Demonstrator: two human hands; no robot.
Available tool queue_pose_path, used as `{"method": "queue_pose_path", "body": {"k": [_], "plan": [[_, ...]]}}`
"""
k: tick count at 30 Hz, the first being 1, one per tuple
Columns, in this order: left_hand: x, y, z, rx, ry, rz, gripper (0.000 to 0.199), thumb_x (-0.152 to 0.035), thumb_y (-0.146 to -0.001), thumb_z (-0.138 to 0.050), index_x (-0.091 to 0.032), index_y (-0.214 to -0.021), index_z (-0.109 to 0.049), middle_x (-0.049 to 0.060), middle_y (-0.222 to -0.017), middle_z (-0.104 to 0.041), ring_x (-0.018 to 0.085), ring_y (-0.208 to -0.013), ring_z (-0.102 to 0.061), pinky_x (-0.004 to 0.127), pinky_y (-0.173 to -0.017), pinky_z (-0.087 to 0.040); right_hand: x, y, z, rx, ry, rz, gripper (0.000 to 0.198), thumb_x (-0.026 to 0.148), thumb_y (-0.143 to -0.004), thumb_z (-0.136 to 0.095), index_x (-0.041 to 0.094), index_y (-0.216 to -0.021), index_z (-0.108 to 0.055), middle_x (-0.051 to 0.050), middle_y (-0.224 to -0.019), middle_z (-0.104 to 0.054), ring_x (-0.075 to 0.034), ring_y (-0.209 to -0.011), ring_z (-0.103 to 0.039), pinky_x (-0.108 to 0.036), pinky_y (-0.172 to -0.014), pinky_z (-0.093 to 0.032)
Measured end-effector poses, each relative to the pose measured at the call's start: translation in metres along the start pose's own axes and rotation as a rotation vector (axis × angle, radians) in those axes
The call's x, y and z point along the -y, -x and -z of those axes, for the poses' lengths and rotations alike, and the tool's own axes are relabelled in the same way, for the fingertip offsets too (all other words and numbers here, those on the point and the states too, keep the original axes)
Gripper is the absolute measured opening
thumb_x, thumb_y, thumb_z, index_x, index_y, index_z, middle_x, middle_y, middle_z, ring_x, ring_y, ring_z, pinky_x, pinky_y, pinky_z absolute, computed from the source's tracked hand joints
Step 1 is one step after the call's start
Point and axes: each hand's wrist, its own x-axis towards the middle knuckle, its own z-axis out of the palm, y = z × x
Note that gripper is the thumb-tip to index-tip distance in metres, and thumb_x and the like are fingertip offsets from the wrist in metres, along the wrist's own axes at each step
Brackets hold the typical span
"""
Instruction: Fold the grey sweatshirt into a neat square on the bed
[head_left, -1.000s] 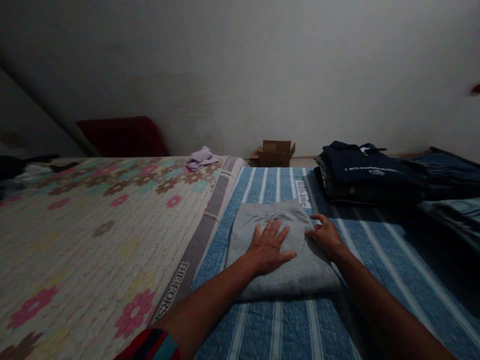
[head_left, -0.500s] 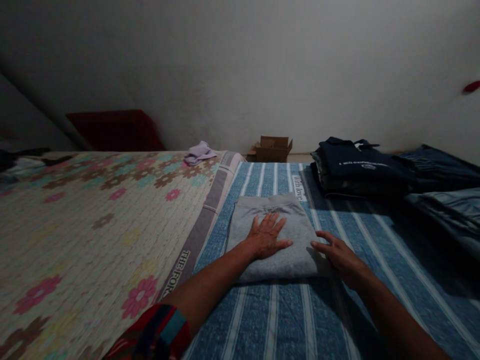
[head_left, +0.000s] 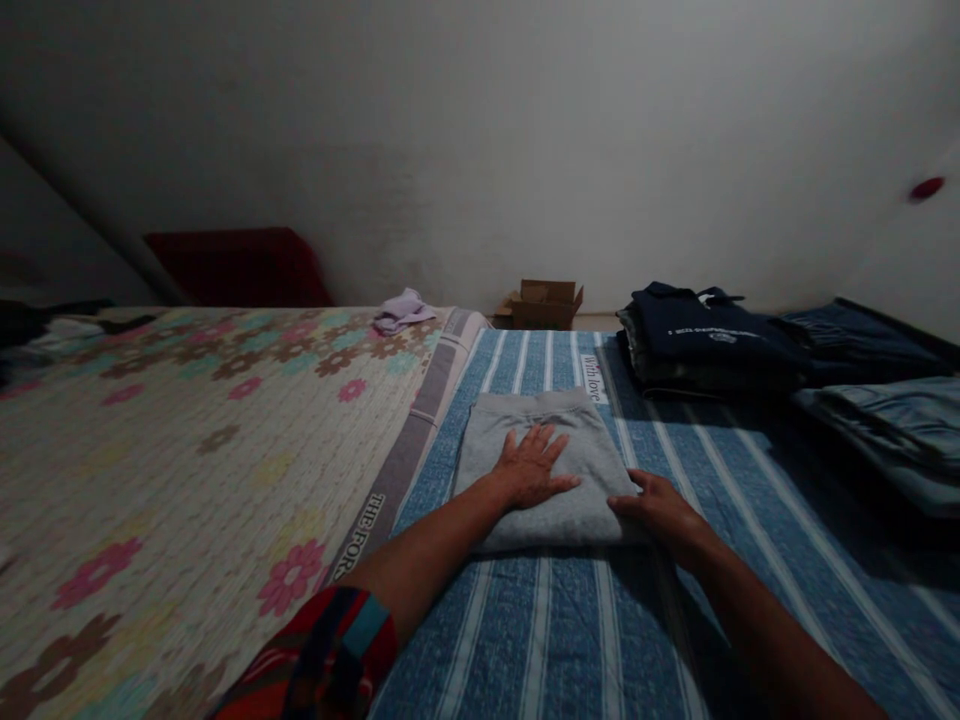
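Note:
Folded grey sweatpants [head_left: 551, 515] lie on blue striped bedding, their ribbed waistband on the far side. My left hand [head_left: 529, 468] rests flat on top, fingers spread and palm down. At the right edge of the fold is my right hand [head_left: 660, 510]. Its thumb lies on the upper face of the cloth and its forefinger is at the side, gripping the edge; the other fingers are mostly hidden.
A stack of dark folded clothes [head_left: 705, 340] stands at the back right, with folded jeans [head_left: 900, 420] nearer. A lilac cloth [head_left: 403, 312] lies on the flowered bedcover [head_left: 187, 500] to the left. Behind the bed is an open cardboard box [head_left: 541, 303].
My right hand has moved slightly left and closed in on the right edge of the sweatpants. My left hand stays flat on them. The view has shifted a little.

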Motion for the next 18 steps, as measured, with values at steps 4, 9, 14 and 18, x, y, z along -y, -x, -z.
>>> {"method": "queue_pose_path", "body": {"k": [4,9,14,18], "plan": [[0.001,-0.001,-0.004,-0.017,-0.032,-0.004,0.085,-0.076,-0.082,-0.022,-0.023,-0.148,-0.016,0.011,-0.156,-0.008,0.031,-0.143,-0.002,0.062,-0.108,0.001,-0.004,0.001,0.003,-0.108,0.299,0.073,0.055,0.026,-0.07,-0.062,0.012,-0.122,-0.051,-0.006,-0.087,-0.069,-0.022,-0.077,-0.065,-0.029,-0.065,-0.048],[0.001,-0.002,-0.005,-0.015,-0.038,-0.011,0.083,-0.073,-0.083,-0.026,-0.023,-0.148,-0.015,0.012,-0.156,-0.007,0.031,-0.143,-0.002,0.062,-0.108,0.0,0.01,0.009,-0.011,-0.465,0.79,0.528,0.053,0.033,-0.081,-0.051,0.017,-0.132,-0.045,-0.011,-0.109,-0.063,-0.027,-0.1,-0.058,-0.038,-0.084,-0.045],[-0.001,-0.001,-0.003,0.009,-0.077,-0.008,0.068,-0.052,-0.089,-0.033,-0.021,-0.148,-0.018,0.013,-0.156,-0.008,0.031,-0.143,-0.005,0.061,-0.109,-0.002,0.022,-0.017,-0.055,-0.213,0.731,0.812,0.032,0.025,-0.088,-0.036,0.017,-0.112,-0.056,-0.01,-0.111,-0.062,-0.021,-0.103,-0.056,-0.034,-0.091,-0.042],[0.0,-0.003,-0.004,0.033,-0.063,0.001,0.067,-0.041,-0.089,-0.035,-0.017,-0.148,-0.015,0.012,-0.156,-0.007,0.03,-0.143,-0.002,0.061,-0.109,-0.002,0.004,-0.04,-0.072,-0.186,0.767,0.697,0.046,0.031,-0.091,-0.033,0.009,-0.129,-0.045,-0.018,-0.134,-0.048,-0.026,-0.125,-0.042,-0.04,-0.103,-0.033]]}}
